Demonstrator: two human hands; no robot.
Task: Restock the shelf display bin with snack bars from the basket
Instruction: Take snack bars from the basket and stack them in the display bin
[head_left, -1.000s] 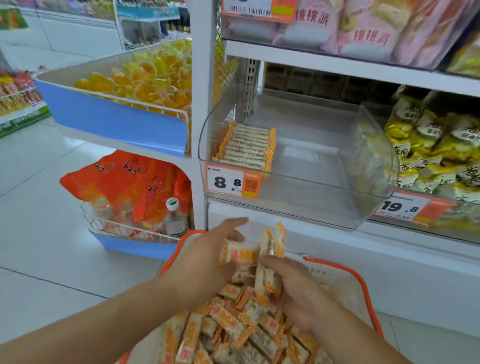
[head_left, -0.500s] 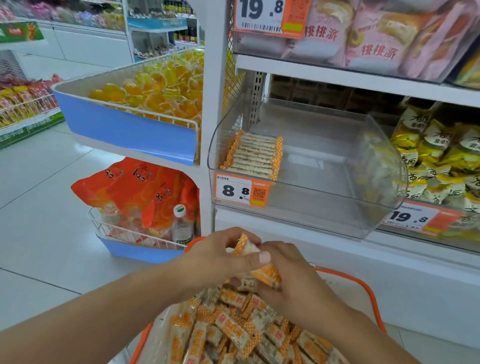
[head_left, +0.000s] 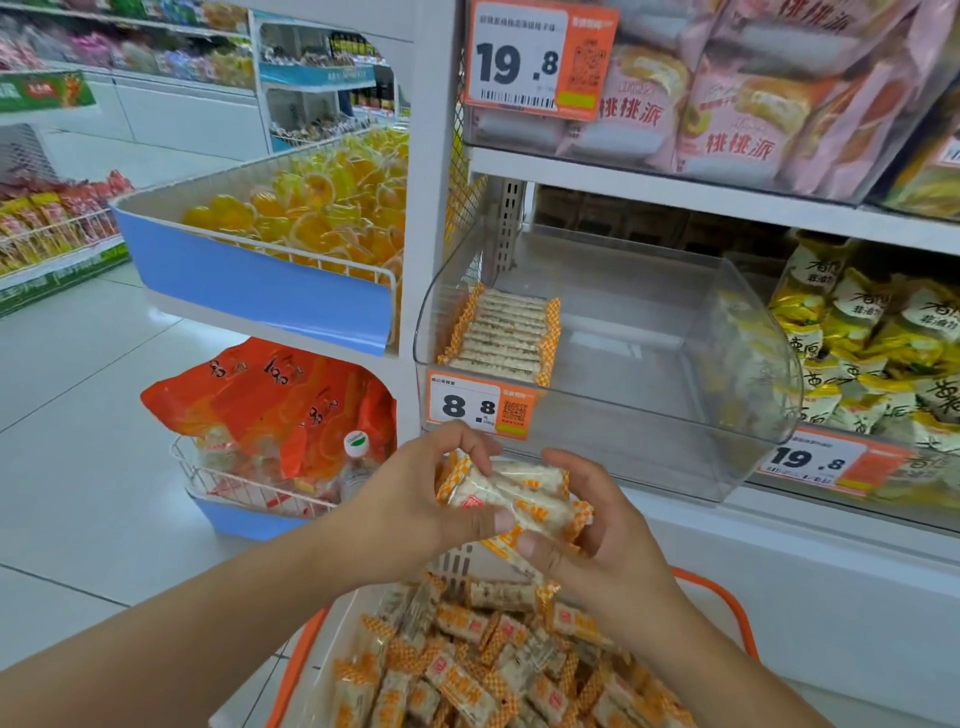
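We've got a small stack of snack bars (head_left: 511, 496) at centre frame, left hand (head_left: 415, 499) and right hand (head_left: 608, 540) both curled around it, above the basket (head_left: 727, 603). Let's square them up, then lay them beside the row (head_left: 501, 335) in the clear bin (head_left: 675, 415).

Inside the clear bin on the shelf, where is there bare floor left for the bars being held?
The clear bin is bare right of the row of bars, across to its right wall. Only its left end is filled. Both hands, left hand and right hand, hold bars below its front.
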